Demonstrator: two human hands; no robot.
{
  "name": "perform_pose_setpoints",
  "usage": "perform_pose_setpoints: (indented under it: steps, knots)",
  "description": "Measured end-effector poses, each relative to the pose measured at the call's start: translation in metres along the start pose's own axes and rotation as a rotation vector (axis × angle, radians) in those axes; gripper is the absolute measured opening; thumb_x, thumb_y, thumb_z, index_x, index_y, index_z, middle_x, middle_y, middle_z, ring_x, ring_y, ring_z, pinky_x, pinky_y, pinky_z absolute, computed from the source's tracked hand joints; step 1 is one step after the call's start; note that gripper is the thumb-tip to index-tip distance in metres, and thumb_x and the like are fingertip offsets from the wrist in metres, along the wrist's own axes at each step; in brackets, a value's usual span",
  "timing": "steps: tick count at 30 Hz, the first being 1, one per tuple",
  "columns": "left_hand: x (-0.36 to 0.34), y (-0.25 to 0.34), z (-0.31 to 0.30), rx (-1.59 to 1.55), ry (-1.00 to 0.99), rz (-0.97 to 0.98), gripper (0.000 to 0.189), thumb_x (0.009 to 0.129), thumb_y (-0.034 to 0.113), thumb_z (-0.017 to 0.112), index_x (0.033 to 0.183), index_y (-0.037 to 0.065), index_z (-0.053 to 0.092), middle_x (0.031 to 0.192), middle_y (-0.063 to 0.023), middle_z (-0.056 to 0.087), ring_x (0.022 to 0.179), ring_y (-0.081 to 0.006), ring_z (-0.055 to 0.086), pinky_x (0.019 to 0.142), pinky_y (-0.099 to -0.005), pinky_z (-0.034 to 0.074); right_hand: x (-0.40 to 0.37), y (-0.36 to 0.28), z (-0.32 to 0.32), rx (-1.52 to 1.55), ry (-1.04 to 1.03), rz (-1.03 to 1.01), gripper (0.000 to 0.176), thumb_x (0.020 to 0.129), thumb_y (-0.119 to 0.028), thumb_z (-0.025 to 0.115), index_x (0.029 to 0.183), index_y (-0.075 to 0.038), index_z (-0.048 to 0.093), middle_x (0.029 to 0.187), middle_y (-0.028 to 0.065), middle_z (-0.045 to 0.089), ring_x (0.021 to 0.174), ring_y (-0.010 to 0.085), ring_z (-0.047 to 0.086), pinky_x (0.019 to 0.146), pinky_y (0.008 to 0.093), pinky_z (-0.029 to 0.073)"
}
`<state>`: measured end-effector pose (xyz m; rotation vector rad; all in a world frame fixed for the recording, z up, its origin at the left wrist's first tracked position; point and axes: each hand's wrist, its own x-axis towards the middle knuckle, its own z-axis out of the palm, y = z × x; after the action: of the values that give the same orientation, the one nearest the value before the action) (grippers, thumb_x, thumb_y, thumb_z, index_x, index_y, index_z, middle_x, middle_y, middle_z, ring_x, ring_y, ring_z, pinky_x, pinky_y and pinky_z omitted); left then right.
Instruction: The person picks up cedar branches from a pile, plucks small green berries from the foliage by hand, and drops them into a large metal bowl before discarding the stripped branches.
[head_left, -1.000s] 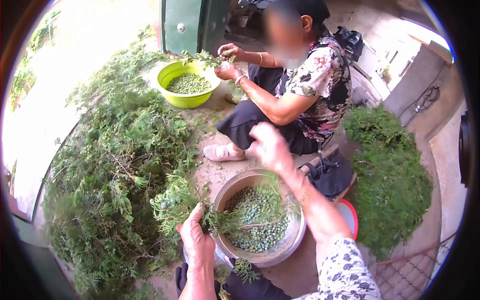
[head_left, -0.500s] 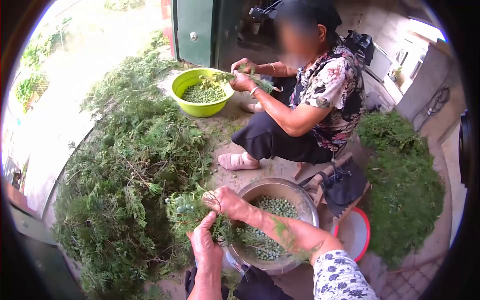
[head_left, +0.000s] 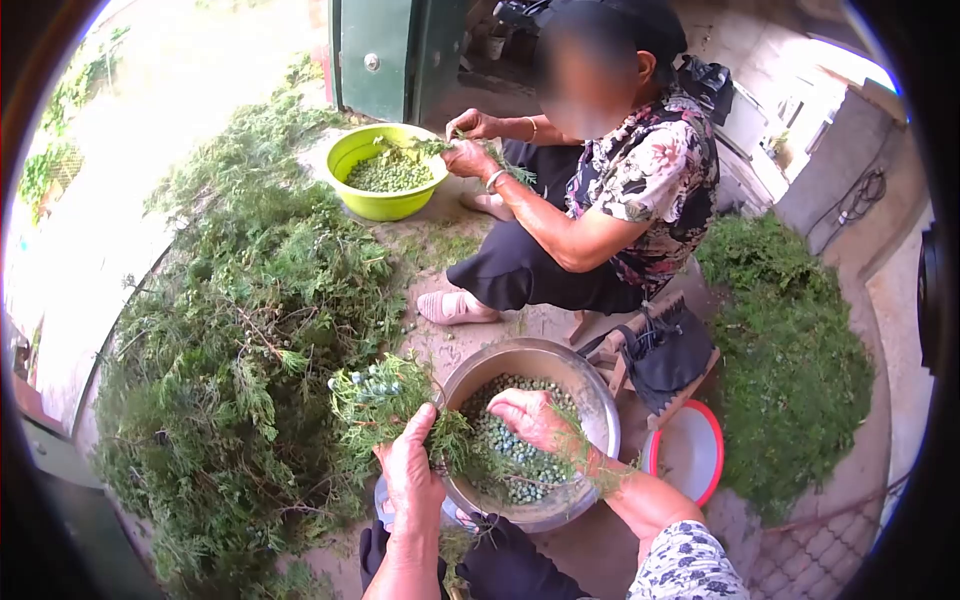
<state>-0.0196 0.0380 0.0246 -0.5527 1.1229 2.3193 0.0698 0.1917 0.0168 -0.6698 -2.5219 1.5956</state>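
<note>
My left hand (head_left: 412, 472) is closed around a leafy evergreen sprig (head_left: 378, 402) that bears bluish-green berries, held at the left rim of a metal basin (head_left: 606, 420). Inside the basin lie many small round green berries (head_left: 525, 490). Over them hovers my right hand (head_left: 537, 420), its fingers curled in; what they hold, if anything, is hidden. Bits of green foliage cling to my right wrist and forearm.
A large heap of cut evergreen branches (head_left: 250, 330) lies at left. Across from me a seated person (head_left: 650, 170) handles a sprig beside a yellow-green bowl (head_left: 385, 207) of berries. At right are a wooden stool (head_left: 668, 365), a red-rimmed basin (head_left: 716, 455) and another green pile (head_left: 790, 370).
My right hand has moved from the sprig, rightward to above the berries in the basin. The left hand still holds the sprig. The whole view has shifted slightly.
</note>
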Motion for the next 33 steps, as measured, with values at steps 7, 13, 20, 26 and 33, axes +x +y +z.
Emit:
perform_pose_setpoints:
  steps: [7,13,20,26,33]
  knots:
    - [-0.004,0.019,-0.008,-0.008,-0.021,0.077,0.036,0.074,-0.002,0.066,0.108,0.001,0.055,0.095,-0.0076,0.061,0.08,-0.0185,0.061,0.069,-0.0318,0.052,-0.019,-0.028,0.049,-0.002,-0.131,-0.317,0.023,0.085,-0.019,0.06,0.099,-0.001,0.059,0.085,0.0144,0.061,0.078,0.0248,0.061,0.07,0.0326,0.047]
    - [-0.026,0.037,-0.023,0.024,0.024,0.227,0.035,0.076,0.0,0.066,0.109,0.001,0.056,0.098,-0.0081,0.061,0.08,-0.0176,0.06,0.069,-0.03,0.05,-0.04,-0.048,0.081,0.035,-0.154,-0.247,0.022,0.08,-0.01,0.062,0.098,0.001,0.058,0.081,0.0188,0.06,0.075,0.0264,0.062,0.069,0.0347,0.046]
    - [-0.032,0.065,-0.071,0.017,-0.045,0.437,0.042,0.076,0.009,0.069,0.115,0.001,0.053,0.104,-0.006,0.06,0.089,-0.0165,0.057,0.078,-0.0316,0.047,-0.042,-0.066,0.094,0.074,-0.132,-0.224,0.022,0.084,-0.014,0.057,0.102,-0.001,0.061,0.078,0.0122,0.063,0.072,0.0175,0.062,0.066,0.031,0.049]
    - [-0.028,0.083,-0.111,0.04,0.064,0.453,0.052,0.075,0.013,0.073,0.12,0.002,0.05,0.115,-0.0063,0.056,0.1,-0.0178,0.052,0.089,-0.0327,0.04,-0.049,-0.04,0.072,0.117,-0.068,-0.227,0.016,0.082,-0.01,0.059,0.092,0.0,0.065,0.077,0.0035,0.064,0.063,0.0079,0.059,0.059,0.0215,0.048]
    - [-0.018,0.087,-0.121,0.089,0.02,0.441,0.052,0.075,0.013,0.072,0.12,0.0,0.05,0.114,-0.0072,0.056,0.099,-0.0171,0.052,0.09,-0.032,0.039,-0.036,-0.091,0.081,0.085,0.077,-0.174,0.018,0.085,-0.012,0.056,0.096,0.0,0.064,0.076,0.005,0.063,0.059,0.0099,0.059,0.055,0.0208,0.048]
